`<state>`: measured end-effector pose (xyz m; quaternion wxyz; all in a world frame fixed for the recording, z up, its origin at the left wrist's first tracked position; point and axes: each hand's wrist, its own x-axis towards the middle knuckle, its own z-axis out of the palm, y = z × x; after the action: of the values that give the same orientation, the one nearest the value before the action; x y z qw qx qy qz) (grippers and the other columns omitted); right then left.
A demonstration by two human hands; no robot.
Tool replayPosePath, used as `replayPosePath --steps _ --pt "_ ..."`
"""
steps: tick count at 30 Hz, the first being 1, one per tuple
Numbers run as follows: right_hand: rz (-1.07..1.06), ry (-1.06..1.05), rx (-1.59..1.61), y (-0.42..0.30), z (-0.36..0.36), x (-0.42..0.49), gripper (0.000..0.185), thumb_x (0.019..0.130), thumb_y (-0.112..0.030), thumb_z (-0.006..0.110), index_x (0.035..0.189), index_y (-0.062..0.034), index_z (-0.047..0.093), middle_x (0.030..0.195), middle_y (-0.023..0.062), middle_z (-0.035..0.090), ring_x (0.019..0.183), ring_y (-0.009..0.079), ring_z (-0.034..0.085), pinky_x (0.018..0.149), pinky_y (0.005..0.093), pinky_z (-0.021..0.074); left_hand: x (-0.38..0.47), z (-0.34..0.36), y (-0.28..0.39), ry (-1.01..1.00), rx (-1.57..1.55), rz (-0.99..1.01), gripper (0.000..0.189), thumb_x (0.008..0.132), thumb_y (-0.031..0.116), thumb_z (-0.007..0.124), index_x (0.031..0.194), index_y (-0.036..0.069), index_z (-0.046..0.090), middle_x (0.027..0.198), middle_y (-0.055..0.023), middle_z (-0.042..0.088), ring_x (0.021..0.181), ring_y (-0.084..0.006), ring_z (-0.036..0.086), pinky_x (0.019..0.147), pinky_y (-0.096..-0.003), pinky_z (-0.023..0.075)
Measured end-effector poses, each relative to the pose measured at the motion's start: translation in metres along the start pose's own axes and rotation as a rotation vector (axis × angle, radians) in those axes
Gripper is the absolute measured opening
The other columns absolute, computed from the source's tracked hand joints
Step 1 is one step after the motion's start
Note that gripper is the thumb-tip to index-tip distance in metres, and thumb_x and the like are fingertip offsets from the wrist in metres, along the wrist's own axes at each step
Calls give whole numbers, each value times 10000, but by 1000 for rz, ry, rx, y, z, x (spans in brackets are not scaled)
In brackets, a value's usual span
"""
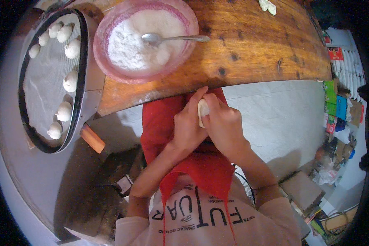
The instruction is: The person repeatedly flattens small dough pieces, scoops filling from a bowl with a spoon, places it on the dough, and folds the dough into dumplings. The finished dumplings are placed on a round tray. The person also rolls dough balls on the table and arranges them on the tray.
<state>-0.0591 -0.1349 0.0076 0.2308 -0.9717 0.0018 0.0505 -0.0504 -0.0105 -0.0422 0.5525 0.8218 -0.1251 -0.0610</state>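
Note:
Both my hands meet just in front of the table edge, above a red apron, around one piece of pale dough (203, 112) with a whitish hollow or filling showing. My left hand (189, 121) cups it from the left side. Against its right side my right hand (223, 120) presses with curled fingers. Past the edge, a pink bowl (100, 58) holds white powder and a paler tan, grainy heap, with a metal spoon (184, 38) lying across. To the left, several round white dough balls (72, 48) with pinched tips sit on a round mesh sieve (46, 89) with a dark rim.
A wooden table (258, 52) spans the top, with small pale dough scraps (267, 6) near its far edge. A wooden piece (93, 139) juts out below the sieve. Boxes and packages (335, 101) are piled at the right, and a cardboard box (303, 193) lies lower right.

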Motion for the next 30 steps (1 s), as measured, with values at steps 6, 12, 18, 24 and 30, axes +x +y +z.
replayPosePath --steps 6,12,18,24,30 --pt "1 -97 272 9 -22 -5 415 869 -66 710 1251 -45 549 957 208 725 821 370 742 714 440 606 0 -7 -3 -37 61 97 797 737 127 851 1459 103 513 1303 -176 670 1106 -390 695 849 -475 613" --pt "-101 -19 344 14 -35 -9 298 883 -23 737 1177 -15 689 1027 164 742 864 264 750 754 349 604 4 -12 2 -25 -6 87 693 741 138 856 1380 116 588 1261 -155 692 1097 -362 705 860 -458 615" --pt "-243 106 299 -11 -54 18 227 852 -3 747 1070 -32 692 1087 148 695 871 302 725 736 362 597 23 -31 30 64 15 122 478 759 133 828 1192 66 636 1089 -174 715 974 -399 710 770 -482 596" --pt "-426 286 182 -62 -77 86 289 803 12 703 1046 -60 563 1010 161 624 950 402 638 816 463 535 85 -80 57 273 155 264 279 781 82 750 1038 37 650 937 -203 686 869 -444 679 716 -517 551" --pt "-499 203 211 -87 -79 137 236 890 18 618 1120 -30 635 1073 153 691 957 334 689 823 419 549 121 -127 47 324 256 304 280 764 110 770 1023 25 710 943 -212 722 861 -428 704 761 -501 563"
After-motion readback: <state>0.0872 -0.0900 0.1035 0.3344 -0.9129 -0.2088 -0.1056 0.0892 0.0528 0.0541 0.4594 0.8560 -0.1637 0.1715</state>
